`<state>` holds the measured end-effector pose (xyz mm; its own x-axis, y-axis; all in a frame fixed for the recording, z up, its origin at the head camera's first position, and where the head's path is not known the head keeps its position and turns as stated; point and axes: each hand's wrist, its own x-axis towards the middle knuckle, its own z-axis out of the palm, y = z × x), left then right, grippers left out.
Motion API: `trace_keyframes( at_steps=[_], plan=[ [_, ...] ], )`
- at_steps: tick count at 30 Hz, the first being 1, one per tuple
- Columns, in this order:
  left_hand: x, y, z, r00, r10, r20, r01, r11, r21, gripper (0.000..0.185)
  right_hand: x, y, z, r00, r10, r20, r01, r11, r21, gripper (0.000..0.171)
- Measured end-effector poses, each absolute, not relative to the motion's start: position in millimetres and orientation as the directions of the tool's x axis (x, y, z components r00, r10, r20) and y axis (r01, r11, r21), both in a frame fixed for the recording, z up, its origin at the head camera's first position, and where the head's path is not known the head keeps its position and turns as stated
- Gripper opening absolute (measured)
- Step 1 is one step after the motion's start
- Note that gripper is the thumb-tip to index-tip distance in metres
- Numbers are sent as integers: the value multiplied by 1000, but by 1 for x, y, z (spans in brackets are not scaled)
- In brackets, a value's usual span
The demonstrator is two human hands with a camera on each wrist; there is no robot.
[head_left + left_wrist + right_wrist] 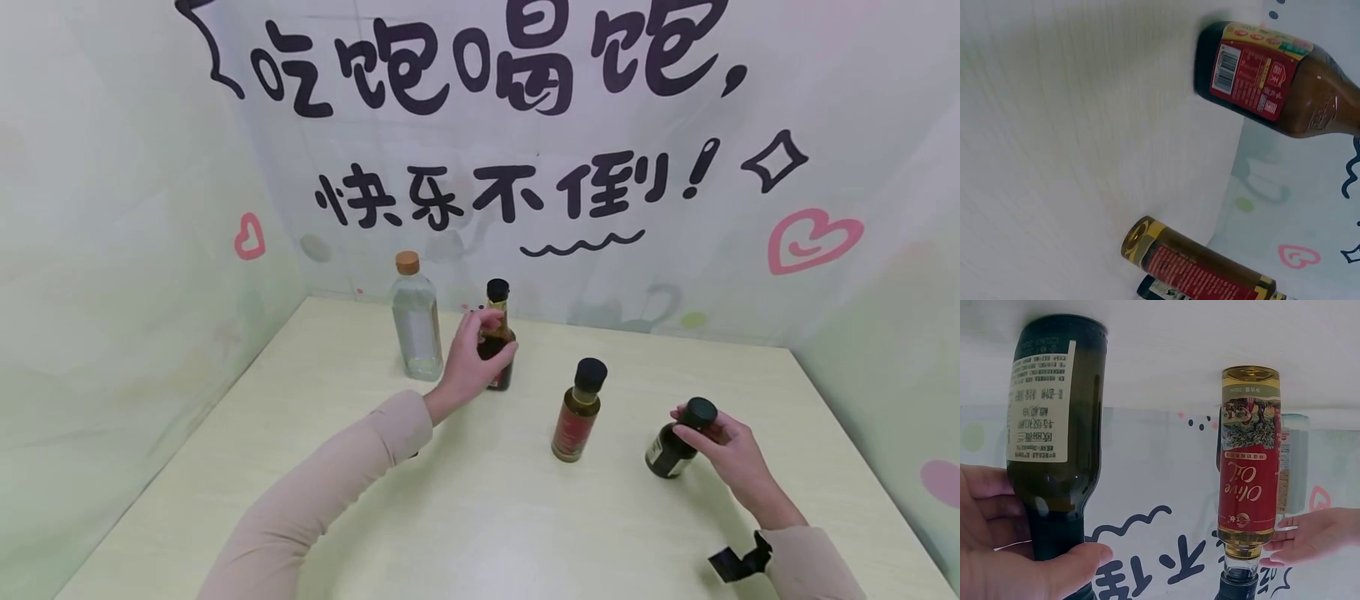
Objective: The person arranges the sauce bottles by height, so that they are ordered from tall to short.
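My left hand (pixel 483 337) grips the neck and shoulder of a dark brown sauce bottle (pixel 498 333) with a black cap, standing at the back of the pale table (pixel 465 525). In the left wrist view that sauce bottle (pixel 1272 78) shows a red label, and no hand is visible. At the right, my right hand (pixel 701 433) holds the neck of a dark green bottle (pixel 670 448) just under its black cap; the bottle leans slightly. The right wrist view shows my fingers (pixel 1035 569) curled round this green bottle (pixel 1054 425).
An olive oil bottle (pixel 577 412) with a red label stands between my hands, also seen as the olive oil bottle (pixel 1249 475). A clear bottle (pixel 415 325) with a tan cap stands left of the sauce bottle. Printed walls close in the table on three sides.
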<state>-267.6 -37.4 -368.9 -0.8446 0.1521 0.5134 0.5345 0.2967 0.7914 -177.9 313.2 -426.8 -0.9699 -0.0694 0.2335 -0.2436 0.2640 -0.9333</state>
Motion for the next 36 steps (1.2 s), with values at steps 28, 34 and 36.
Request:
trace_keyframes(
  at_steps=[28,34,36],
  plan=[
    [-233,27,-380,-803,571,171,425,347,836,58,-179,312,-428,-971,-65,230,-238,205,-949,24],
    [-234,33,-384,-809,571,136,387,346,855,50,-179,313,-430,-968,-58,244,-250,176,-952,25],
    [-236,35,-386,-808,570,148,392,334,857,47,-180,313,-430,-968,-54,246,-252,173,-952,26]
  ],
)
